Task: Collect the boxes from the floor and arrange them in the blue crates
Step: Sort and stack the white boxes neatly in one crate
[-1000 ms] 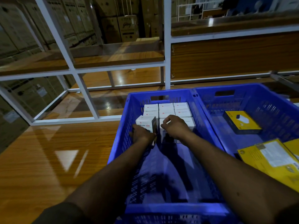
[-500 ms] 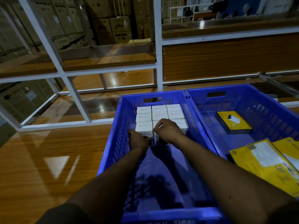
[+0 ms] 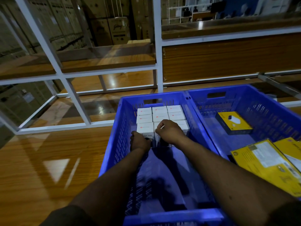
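Observation:
The left blue crate (image 3: 114,144) holds several white boxes (image 3: 160,114) packed in rows at its far end. My left hand (image 3: 140,142) grips the lower front of the front-left white box (image 3: 145,129), which stands upright in line with the row. My right hand (image 3: 170,132) curls over the top of the middle front white box (image 3: 156,137), and it hides most of that box and part of the one to the right. The near half of this crate's floor is bare.
A second blue crate (image 3: 276,115) stands against the right side, holding a small yellow box (image 3: 233,122) and larger flat yellow boxes (image 3: 263,162). Both crates sit on a glossy wooden surface (image 3: 40,160). White metal shelving (image 3: 157,46) rises behind, with cardboard cartons (image 3: 117,30) beyond.
The front-left white box, tilted a second ago, now stands straight against its row. Both hands stay on the front row; the view has shifted slightly.

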`<control>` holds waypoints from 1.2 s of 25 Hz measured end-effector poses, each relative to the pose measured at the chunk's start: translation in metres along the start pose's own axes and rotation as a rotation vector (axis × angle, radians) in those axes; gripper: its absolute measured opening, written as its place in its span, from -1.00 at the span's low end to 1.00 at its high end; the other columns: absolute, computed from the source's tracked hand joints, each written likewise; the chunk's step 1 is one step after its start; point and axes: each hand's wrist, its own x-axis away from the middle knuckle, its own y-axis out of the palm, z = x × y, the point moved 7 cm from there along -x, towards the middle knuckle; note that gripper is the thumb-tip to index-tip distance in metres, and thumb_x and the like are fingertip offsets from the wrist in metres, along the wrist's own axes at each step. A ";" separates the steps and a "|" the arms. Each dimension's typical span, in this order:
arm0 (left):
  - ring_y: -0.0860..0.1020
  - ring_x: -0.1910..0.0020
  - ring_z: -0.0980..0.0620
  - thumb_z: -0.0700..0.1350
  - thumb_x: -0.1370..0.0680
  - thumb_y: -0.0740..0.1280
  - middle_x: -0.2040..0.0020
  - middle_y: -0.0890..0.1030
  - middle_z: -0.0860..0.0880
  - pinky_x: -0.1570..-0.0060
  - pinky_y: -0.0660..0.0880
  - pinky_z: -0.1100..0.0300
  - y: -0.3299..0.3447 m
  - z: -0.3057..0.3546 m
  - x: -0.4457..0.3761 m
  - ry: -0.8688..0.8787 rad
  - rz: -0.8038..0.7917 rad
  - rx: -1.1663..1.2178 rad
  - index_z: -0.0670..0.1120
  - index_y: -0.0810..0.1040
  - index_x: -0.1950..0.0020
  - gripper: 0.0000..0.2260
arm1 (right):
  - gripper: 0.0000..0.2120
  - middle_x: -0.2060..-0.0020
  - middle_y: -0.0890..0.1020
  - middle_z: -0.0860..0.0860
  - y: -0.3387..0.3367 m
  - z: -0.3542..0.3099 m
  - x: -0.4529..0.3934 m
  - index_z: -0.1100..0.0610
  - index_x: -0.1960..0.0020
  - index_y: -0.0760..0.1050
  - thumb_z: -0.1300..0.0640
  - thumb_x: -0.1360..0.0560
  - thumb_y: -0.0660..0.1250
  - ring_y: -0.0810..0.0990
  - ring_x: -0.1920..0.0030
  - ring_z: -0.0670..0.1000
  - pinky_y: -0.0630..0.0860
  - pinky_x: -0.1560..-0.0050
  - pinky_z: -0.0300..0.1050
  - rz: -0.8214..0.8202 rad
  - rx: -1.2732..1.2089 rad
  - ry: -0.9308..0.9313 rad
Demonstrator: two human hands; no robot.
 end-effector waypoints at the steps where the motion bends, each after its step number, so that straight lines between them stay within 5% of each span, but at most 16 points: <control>1: 0.47 -0.31 -0.22 -0.12 -0.39 0.55 -0.35 0.44 -0.22 -0.25 0.50 -0.11 -0.005 0.003 0.003 -0.016 0.001 -0.028 -0.21 0.22 -0.41 -0.27 | -0.90 -0.02 0.63 0.05 0.001 0.002 -0.002 0.07 0.04 0.49 0.04 -0.53 0.29 0.59 -0.01 0.10 0.57 -0.05 0.02 0.001 -0.007 0.004; 6: 0.34 -0.42 -0.23 -0.08 -0.37 0.58 -0.44 0.28 -0.23 -0.31 0.43 -0.07 -0.021 0.017 0.015 -0.086 0.008 -0.180 -0.25 0.17 -0.50 -0.14 | -0.71 -0.18 0.47 0.07 -0.001 0.006 -0.006 0.06 -0.21 0.46 0.03 -0.52 0.32 0.50 -0.15 0.12 0.52 -0.08 -0.02 0.066 0.055 -0.039; 12: 0.32 -0.45 -0.20 -0.06 -0.35 0.58 -0.48 0.29 -0.22 -0.39 0.36 -0.08 -0.018 0.040 0.012 0.195 0.029 -0.148 -0.18 0.17 -0.54 -0.11 | -0.40 -0.51 0.19 0.10 0.010 0.010 -0.003 0.10 -0.51 0.19 -0.01 -0.55 0.30 0.12 -0.50 0.13 0.23 -0.44 0.05 0.011 0.389 -0.026; 15: 0.09 -0.56 -0.17 -0.04 -0.51 0.45 -0.60 0.03 -0.22 -0.53 0.12 0.03 -0.006 0.040 0.017 0.280 -0.030 -0.250 -0.19 0.01 -0.61 -0.16 | -0.32 -0.59 -0.04 0.09 0.034 0.016 -0.001 0.13 -0.59 -0.02 -0.02 -0.59 0.21 -0.07 -0.58 0.13 0.00 -0.52 0.08 -0.103 0.588 -0.014; 20: 0.23 -0.50 -0.19 -0.02 -0.57 0.32 -0.52 0.23 -0.21 -0.45 0.26 -0.05 -0.022 0.048 0.012 0.248 0.097 0.051 -0.22 0.17 -0.55 -0.37 | -0.61 -0.40 0.41 0.08 0.006 0.009 -0.013 0.12 -0.38 0.37 0.03 -0.59 0.17 0.31 -0.40 0.10 0.19 -0.37 0.04 0.198 0.527 -0.028; 23: 0.13 -0.57 -0.17 0.05 -0.62 0.26 -0.60 0.10 -0.19 -0.49 0.14 0.01 -0.022 0.044 0.003 0.193 0.084 0.080 -0.26 0.01 -0.60 -0.29 | -0.41 -0.57 0.14 0.14 0.001 0.022 -0.027 0.20 -0.56 0.11 -0.06 -0.63 0.09 0.06 -0.57 0.11 -0.05 -0.54 0.13 0.238 0.520 -0.015; 27: 0.41 -0.41 -0.21 0.28 -0.48 0.22 -0.45 0.41 -0.20 -0.37 0.39 -0.11 -0.014 0.040 -0.029 0.206 0.106 0.154 -0.21 0.23 -0.52 -0.23 | -0.31 -0.59 -0.04 0.15 0.009 0.036 -0.049 0.23 -0.60 -0.07 -0.17 -0.64 -0.03 -0.11 -0.59 0.11 -0.17 -0.55 0.17 0.159 0.520 0.008; 30: 0.49 -0.34 -0.17 0.26 -0.45 0.17 -0.40 0.49 -0.15 -0.29 0.47 -0.10 0.003 0.035 -0.057 0.211 0.078 0.087 -0.15 0.28 -0.52 -0.26 | -0.28 -0.59 -0.12 0.14 0.014 0.043 -0.061 0.23 -0.60 -0.15 -0.21 -0.63 -0.09 -0.19 -0.59 0.09 -0.24 -0.55 0.15 0.108 0.563 0.032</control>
